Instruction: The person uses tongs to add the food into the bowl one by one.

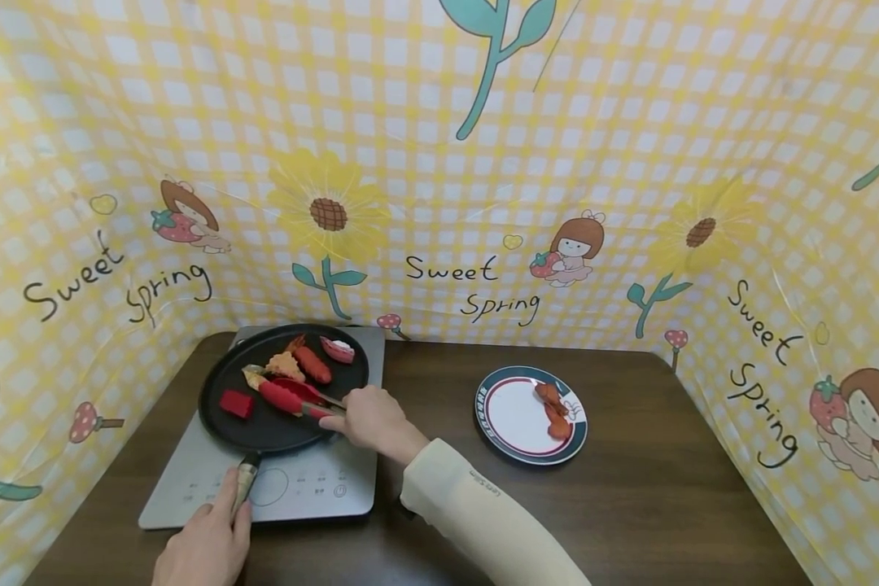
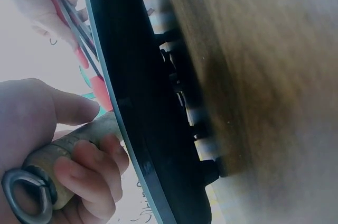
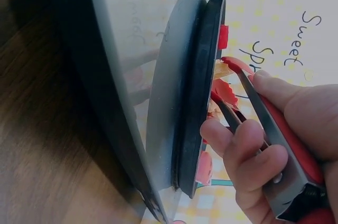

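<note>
My left hand (image 1: pixel 208 541) grips the wooden handle (image 1: pixel 245 482) of a round black frying pan (image 1: pixel 264 433). In the left wrist view its fingers curl round the handle, which ends in a metal ring (image 2: pixel 29 195). My right hand (image 1: pixel 372 419) holds red-tipped metal tongs (image 3: pixel 264 108), their tips low over the pan. A pale yellow food piece (image 1: pixel 252 376) shows at those tips; I cannot tell whether they pinch it. Around it in the pan lie a red cube (image 1: pixel 236 404), a crumbly golden piece (image 1: pixel 284 365), a reddish sausage-like piece (image 1: pixel 312 363) and a pink-and-white piece (image 1: pixel 338 350).
Under the pan is a silver induction cooker (image 1: pixel 359 488) with touch controls at its front. To the right, a white plate (image 1: pixel 509 415) with a dark blue rim bears brown-orange fried pieces (image 1: pixel 558 425). Yellow checked cloth (image 1: pixel 439 203) encloses the dark wooden table (image 1: pixel 630 488).
</note>
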`<state>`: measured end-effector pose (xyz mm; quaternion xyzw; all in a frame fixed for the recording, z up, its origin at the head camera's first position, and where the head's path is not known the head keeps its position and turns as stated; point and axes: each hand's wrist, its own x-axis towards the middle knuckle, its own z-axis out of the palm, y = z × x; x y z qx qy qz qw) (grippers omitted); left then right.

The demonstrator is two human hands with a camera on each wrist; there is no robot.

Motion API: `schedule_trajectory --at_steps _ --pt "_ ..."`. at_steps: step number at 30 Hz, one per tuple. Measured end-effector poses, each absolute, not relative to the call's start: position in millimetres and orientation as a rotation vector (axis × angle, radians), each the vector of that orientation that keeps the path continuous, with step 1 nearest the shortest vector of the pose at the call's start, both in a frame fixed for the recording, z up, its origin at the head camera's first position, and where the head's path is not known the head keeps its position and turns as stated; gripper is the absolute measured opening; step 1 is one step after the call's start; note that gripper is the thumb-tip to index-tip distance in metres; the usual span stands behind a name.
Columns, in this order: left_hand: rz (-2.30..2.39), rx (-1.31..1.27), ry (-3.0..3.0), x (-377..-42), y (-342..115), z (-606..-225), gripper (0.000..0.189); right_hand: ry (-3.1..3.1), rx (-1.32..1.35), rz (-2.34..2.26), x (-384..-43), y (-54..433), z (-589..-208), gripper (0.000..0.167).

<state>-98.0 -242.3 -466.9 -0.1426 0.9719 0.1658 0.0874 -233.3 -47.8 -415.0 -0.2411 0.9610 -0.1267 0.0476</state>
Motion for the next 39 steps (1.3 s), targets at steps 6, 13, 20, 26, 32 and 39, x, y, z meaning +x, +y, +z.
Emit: schedule_trajectory --at_steps 6,13,20,26,32,39 --pt "0.476 -0.453 2.904 -98 -241 -467 0.06 2.9 -0.749 -0.404 -226 -46 -412 0.047" --pt "0.457 -0.479 2.916 -99 -239 -467 0.06 2.902 -0.838 -0.325 -216 -52 -407 0.048" --pt "0.464 -0.468 2.901 -98 -240 -467 0.061 2.927 -0.84 -0.266 -215 -61 -410 0.05" --pt "0.475 -0.458 2.909 -98 -241 -467 0.061 2.954 -0.857 -0.241 -216 -64 -415 0.05" --pt "0.466 -0.466 2.901 -98 -241 -467 0.061 2.942 -0.837 -0.276 -217 -63 -415 0.049" --pt "0.467 -0.461 2.891 -99 -240 -467 0.061 2.918 -0.821 -0.32 -217 -55 -414 0.049"
